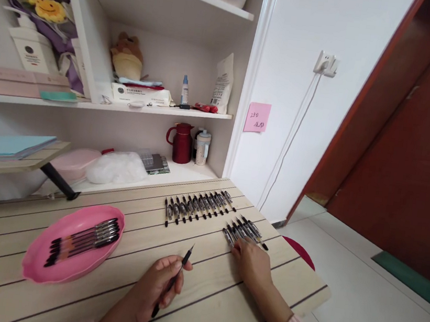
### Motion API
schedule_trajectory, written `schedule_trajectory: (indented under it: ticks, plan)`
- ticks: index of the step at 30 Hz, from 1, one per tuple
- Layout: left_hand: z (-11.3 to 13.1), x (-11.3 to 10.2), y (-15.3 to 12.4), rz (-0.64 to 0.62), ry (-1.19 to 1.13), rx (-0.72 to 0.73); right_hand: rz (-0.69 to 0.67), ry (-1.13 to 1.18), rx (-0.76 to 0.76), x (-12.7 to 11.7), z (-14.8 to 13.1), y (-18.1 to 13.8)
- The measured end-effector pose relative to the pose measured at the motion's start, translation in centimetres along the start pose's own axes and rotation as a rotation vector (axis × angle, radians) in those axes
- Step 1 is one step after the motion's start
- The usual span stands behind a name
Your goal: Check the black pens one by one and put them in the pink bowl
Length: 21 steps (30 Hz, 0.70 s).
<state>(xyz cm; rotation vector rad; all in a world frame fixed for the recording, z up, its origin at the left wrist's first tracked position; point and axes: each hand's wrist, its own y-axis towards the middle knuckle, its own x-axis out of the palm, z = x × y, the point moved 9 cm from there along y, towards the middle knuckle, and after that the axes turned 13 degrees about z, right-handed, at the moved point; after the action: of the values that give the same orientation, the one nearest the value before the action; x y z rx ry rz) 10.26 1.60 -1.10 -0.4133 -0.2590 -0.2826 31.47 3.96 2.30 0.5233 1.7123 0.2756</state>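
Observation:
My left hand is closed around a black pen whose bare tip points up and away from me. Farther right, my right hand reaches down to a small group of short, dark and clear pen pieces on the table. Its fingers are drawn together at the near left of that group, and what they grip is hidden. Behind lies a slanting row of similar dark, clear pieces, side by side. To the left, a pink tray holds several pens with black and clear ends, laid parallel.
The striped wooden table ends at the right, above a tiled floor. White shelves stand behind it, with a red jug and a pale cup. A small raised stand is at the left. A pink note is on the wall.

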Motion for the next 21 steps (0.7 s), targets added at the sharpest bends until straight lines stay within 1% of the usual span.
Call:
schedule_trajectory:
  ticks: [5,7,9,11,12,14,15,16,18,21]
  plan:
    - [-0.2,-0.1,0.1,-0.024,0.000,-0.028,0.013,0.030,0.005,-0.1,0.3,0.1]
    - [-0.1,-0.1,0.1,-0.010,-0.020,-0.025,0.030,0.064,0.034,-0.8,0.4,0.0]
    - [0.2,-0.1,0.1,0.029,-0.072,-0.004,0.048,0.152,0.082,-1.5,-0.1,-0.5]
    - [0.5,-0.2,0.0,0.074,-0.174,0.017,0.013,0.347,0.119,-1.6,-1.7,-1.7]
    - [0.6,-0.3,0.0,0.091,-0.242,0.022,-0.049,0.492,0.117,-1.2,-3.3,-2.6]
    - [0.7,-0.4,0.1,0.117,-0.379,0.016,-0.218,0.812,0.103,-0.1,-7.2,-4.9]
    - [0.6,-0.5,0.1,0.131,-0.434,0.010,-0.287,0.930,0.097,0.4,-9.0,-6.0]
    - [0.6,-0.7,0.1,0.142,-0.478,0.009,-0.317,0.997,0.091,0.7,-10.5,-6.8]
    - [0.6,-0.9,0.1,0.156,-0.529,0.019,-0.274,1.023,0.111,0.8,-11.9,-7.7]
    - [0.7,-0.7,0.1,0.130,-0.542,0.045,-0.188,0.937,0.110,0.3,-11.8,-7.5]
